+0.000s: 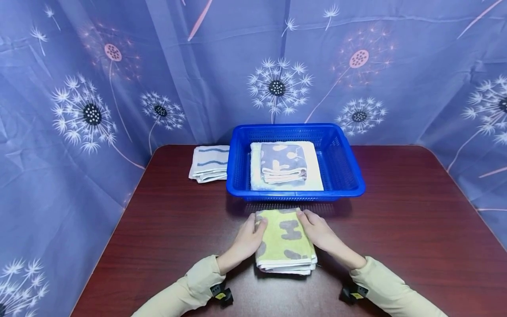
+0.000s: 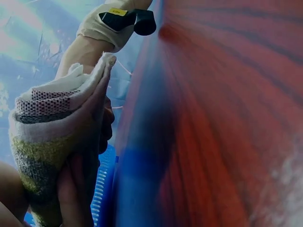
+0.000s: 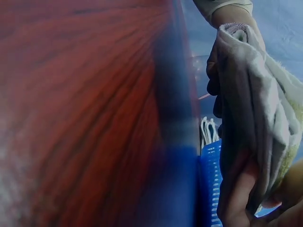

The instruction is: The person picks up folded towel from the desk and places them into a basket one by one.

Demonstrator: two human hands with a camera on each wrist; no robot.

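Left hand [image 1: 247, 237], right hand [image 1: 320, 230] both closed around sides of folded yellow-grey towel [image 1: 283, 241], in front of blue basket [image 1: 295, 193].

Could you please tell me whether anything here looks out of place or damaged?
Nothing looks visibly damaged, including the held yellow towel. Mildly odd, perhaps: the striped towel lies outside the blue basket, to its left, while a gray patterned towel sits inside.

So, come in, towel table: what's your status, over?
Left grip and right grip on opposite sides of the folded yellow-gray towel. Towel this side of the blue basket, not inside. Only the basket's near rim between, over.
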